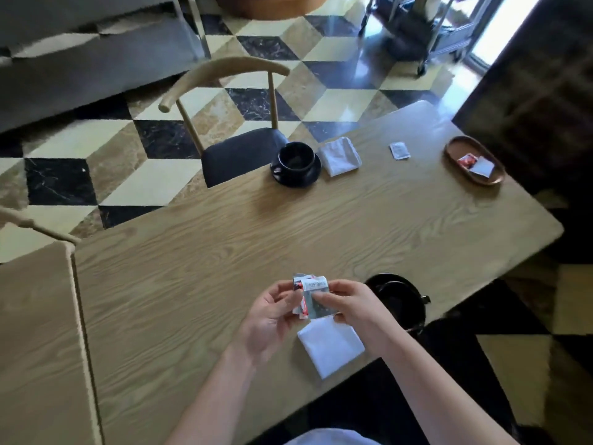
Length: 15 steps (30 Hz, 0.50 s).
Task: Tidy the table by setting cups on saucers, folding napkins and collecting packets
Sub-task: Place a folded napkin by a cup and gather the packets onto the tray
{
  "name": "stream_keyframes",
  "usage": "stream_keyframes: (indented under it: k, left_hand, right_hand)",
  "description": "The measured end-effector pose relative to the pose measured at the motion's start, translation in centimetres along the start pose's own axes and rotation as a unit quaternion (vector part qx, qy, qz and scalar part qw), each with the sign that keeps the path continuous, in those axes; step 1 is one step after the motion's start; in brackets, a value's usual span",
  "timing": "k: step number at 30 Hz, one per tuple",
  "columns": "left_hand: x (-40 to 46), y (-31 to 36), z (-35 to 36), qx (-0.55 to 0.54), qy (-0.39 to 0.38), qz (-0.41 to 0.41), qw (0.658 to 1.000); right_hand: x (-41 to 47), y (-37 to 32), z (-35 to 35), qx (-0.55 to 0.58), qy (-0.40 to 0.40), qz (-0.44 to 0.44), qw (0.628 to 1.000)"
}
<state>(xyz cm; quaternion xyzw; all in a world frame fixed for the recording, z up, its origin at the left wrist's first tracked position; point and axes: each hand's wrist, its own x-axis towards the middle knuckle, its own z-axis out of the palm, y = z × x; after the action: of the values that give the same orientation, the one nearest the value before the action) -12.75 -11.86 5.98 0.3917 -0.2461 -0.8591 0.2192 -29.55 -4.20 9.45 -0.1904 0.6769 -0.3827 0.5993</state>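
Note:
Both hands hold a small bunch of packets [310,295] above the near part of the wooden table [224,252]. My left hand [269,319] grips them from the left, my right hand [353,308] from the right. A folded white napkin [330,346] lies just below the hands. A black cup on a saucer [399,300] stands right of my right hand, partly hidden. At the far edge, another black cup sits on its saucer [296,164] beside a folded napkin [339,155]. A single silver packet [399,150] lies farther right. A brown oval tray [474,160] holds two packets.
A wooden chair with a dark seat [237,155] is pushed to the far side of the table. Another chair [38,332] stands close at the left. The table's right edge runs diagonally near the tray. Checkered tile floor surrounds the table.

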Motion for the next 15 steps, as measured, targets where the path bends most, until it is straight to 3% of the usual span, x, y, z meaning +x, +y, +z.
stream_keyframes:
  k: [3, 6, 9, 12, 15]
  left_hand:
    - [-3.4, -1.9, 2.2, 0.029, -0.074, -0.016, 0.997]
    - [-6.1, -3.7, 5.0, 0.027, -0.141, -0.035, 0.989]
    - [-8.4, -6.2, 8.8, 0.085, -0.142, -0.050, 0.985]
    - [-11.3, -9.6, 12.9, 0.193, -0.143, -0.023, 0.971]
    - [-14.4, -13.1, 16.9, 0.320, -0.196, 0.047, 0.926]
  right_hand:
    - [-6.6, 2.7, -0.1, 0.041, 0.050, -0.025, 0.998]
    - [-12.5, 5.0, -0.4, 0.155, 0.097, -0.047, 0.982]
    - [-17.7, 6.8, -1.1, 0.270, 0.174, -0.077, 0.944]
    - [-22.4, 9.0, -2.4, 0.262, 0.305, -0.114, 0.908]
    - [-26.2, 11.5, -3.8, 0.205, 0.442, -0.127, 0.864]
